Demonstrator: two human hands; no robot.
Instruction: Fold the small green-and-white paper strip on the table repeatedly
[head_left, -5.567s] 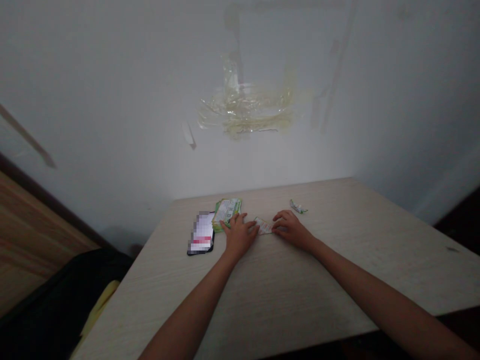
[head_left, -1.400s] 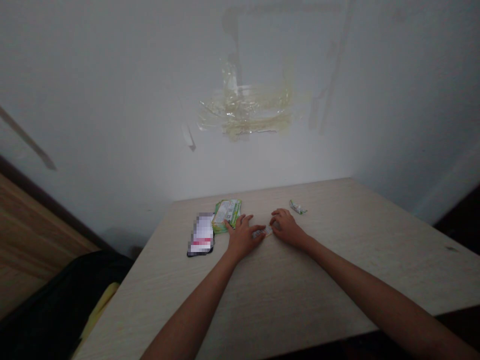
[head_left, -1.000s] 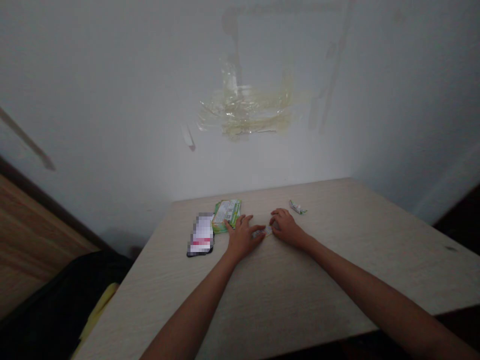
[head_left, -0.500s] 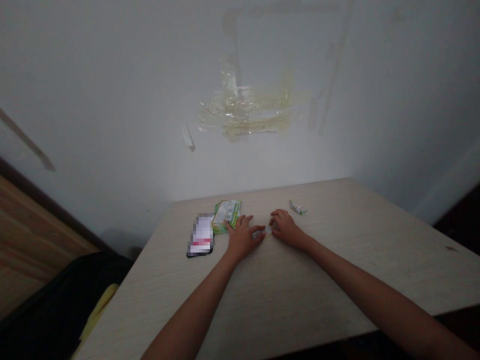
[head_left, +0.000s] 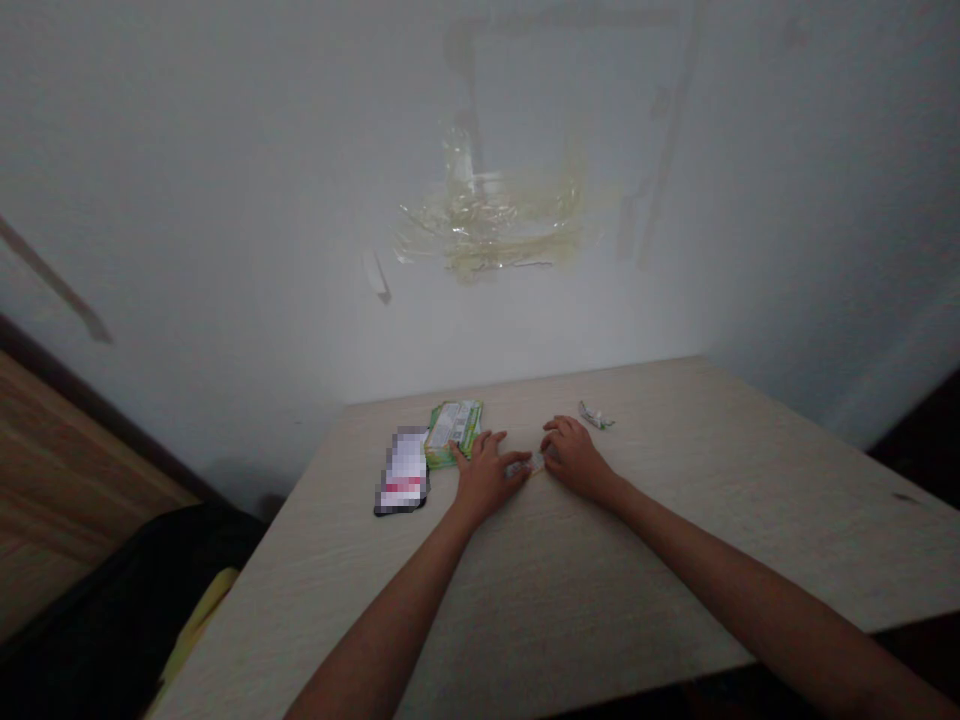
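Note:
A small, thin printed wrapper-like piece lies on the table between my hands; its exact kind is too small to tell. My left hand rests at its left end, with thumb and index finger closed about it and the other fingers spread. Bent fingers of my right hand touch the right end and partly hide it. Just beyond my left fingers lies a green and white printed packet, which one fingertip overlaps in view. Left of it is a phone with a pixelated bright screen.
A crumpled green and white wrapper lies beyond my right hand. The pale wooden table meets a wall patched with clear tape. Dark fabric and something yellow are beside the table's left edge.
Almost nothing differs. Both hands keep their places at the small printed piece, and my right hand's fingers shift very slightly.

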